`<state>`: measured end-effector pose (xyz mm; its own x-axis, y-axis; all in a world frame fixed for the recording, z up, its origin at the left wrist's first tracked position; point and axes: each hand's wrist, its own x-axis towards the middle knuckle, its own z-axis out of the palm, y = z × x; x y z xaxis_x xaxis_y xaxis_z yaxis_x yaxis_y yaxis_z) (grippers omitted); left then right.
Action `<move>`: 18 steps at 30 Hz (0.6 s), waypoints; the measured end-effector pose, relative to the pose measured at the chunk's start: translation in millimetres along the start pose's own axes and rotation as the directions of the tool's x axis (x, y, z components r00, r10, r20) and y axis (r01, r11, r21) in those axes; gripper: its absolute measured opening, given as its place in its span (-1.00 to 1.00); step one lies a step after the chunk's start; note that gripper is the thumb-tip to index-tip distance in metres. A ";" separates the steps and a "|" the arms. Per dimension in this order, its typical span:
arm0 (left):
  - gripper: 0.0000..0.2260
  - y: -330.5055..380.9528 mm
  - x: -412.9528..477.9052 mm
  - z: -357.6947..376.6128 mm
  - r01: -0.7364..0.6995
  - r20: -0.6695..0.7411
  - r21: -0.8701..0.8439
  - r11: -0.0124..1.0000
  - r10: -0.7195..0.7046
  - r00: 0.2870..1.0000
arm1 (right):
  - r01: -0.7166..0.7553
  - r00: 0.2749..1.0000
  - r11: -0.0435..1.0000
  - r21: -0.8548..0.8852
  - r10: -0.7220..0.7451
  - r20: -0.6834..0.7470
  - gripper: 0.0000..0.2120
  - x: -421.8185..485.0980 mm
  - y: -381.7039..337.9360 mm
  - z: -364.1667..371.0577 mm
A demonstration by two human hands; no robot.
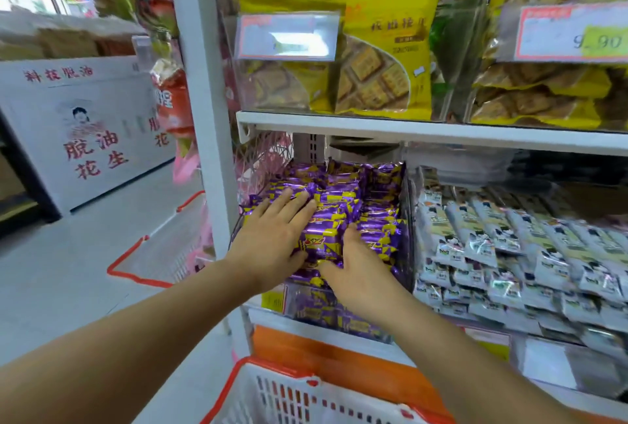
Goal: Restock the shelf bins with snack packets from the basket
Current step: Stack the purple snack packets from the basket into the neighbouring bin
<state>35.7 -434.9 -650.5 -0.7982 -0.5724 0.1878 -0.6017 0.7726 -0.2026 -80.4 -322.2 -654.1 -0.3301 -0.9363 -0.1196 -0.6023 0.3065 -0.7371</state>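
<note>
Yellow biscuit bags [384, 50] fill the shelf above, grey-white packets [509, 247] fill the next bin to the right, and a red-rimmed basket [272, 366] sits below the shelf's front edge. Purple snack packets [343, 192] are heaped in the bin against the shelf's left post [204, 84]. The left hand [275, 236] lies flat on the pile with fingers straight, and the right hand [353, 270] rests just beside it, fingers extended, gripping nothing.

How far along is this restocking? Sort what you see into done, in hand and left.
Done: the purple packets already lie heaped high. In hand: the left hand and right hand rest on the pile, apparently settling it. Left: cannot tell; the basket shows only its rim and wall, not its contents.
</note>
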 end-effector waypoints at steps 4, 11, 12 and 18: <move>-0.28 6.6 -6.2 -5.0 0.014 -0.029 -0.030 0.999 -0.015 0.999 | 0.014 0.999 1.000 -0.026 -0.015 -0.030 -0.21 -7.9 -0.9 -4.8; -0.38 17.6 -58.4 -32.2 -0.032 -0.286 -0.223 0.974 -0.034 0.957 | 0.191 0.942 0.972 -0.136 -0.221 -0.253 -0.35 -49.0 -6.7 -9.8; -0.44 20.5 -73.5 -32.2 -0.038 -0.341 -0.244 0.969 -0.049 0.939 | 0.231 0.929 0.966 -0.119 -0.255 -0.268 -0.43 -58.4 -4.2 -9.4; -0.71 51.4 -171.2 34.5 -0.022 -0.176 -0.413 0.910 -0.056 0.983 | 0.185 0.982 0.977 -0.106 -0.187 -0.009 -0.83 -106.8 47.9 36.0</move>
<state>140.4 -306.8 -726.3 -0.7456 -0.5577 0.3647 -0.5184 0.8293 0.2084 -47.8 -213.6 -700.7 -0.2182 -0.9755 0.0267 -0.7268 0.1442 -0.6715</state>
